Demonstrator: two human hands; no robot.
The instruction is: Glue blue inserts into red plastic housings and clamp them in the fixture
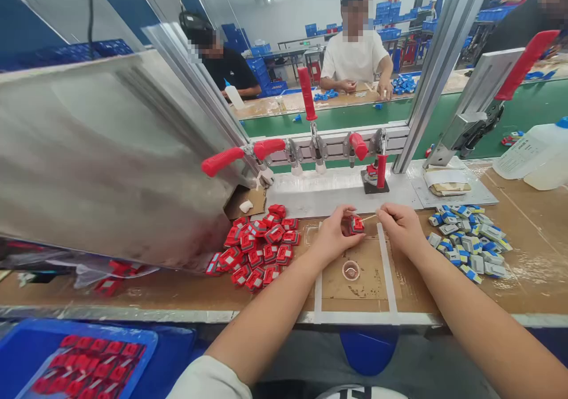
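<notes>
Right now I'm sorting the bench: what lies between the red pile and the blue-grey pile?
In the head view, between the red pile and the blue-grey pile: both hands, the left holding a red part, and a small cup.

1 head-worn camera looks forward and down, close over the workbench (523, 269) edge.

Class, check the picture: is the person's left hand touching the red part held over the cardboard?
Touching. The head view shows the left hand with its fingers wrapped around the red part, no gap between them.
</notes>
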